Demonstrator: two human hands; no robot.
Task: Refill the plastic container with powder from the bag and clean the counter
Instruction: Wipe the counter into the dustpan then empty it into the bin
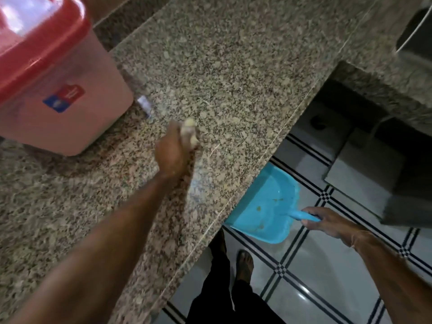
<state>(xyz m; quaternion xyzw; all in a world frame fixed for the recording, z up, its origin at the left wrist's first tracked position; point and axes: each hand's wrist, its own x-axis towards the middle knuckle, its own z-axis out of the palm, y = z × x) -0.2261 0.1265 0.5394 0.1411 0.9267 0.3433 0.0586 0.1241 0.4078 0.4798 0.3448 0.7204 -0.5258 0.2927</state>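
A person's left hand (pixel 174 152) grips a pale wad (pixel 189 132), too blurred to identify, on a speckled granite counter (pixel 245 66). A faint whitish smear (pixel 198 183) lies on the stone just beside the wrist. The right hand (pixel 327 224) holds a blue dustpan (pixel 264 206) by its handle, the pan's mouth tucked against and partly under the counter's edge, with a few yellowish specks inside. At upper left a pink plastic container (pixel 65 118) with a red lid (pixel 35 50) stands on the counter. Below, a bare foot (pixel 244 265) rests on a pale tiled floor (pixel 315 272) with dark lines.
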